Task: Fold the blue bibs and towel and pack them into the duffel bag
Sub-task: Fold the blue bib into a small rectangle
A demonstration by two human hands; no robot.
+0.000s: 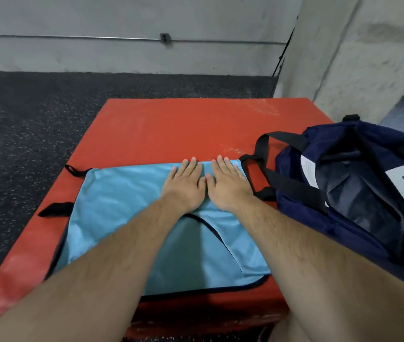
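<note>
Currently left hand and right hand lie flat side by side on the blue bib, fingers straight and close together, gripping nothing, probably smoothing a fold. Bib is spread on the red surface, from its middle to the near edge. Navy duffel bag sits at the right edge, apparently unzipped, ready for packing.
</note>
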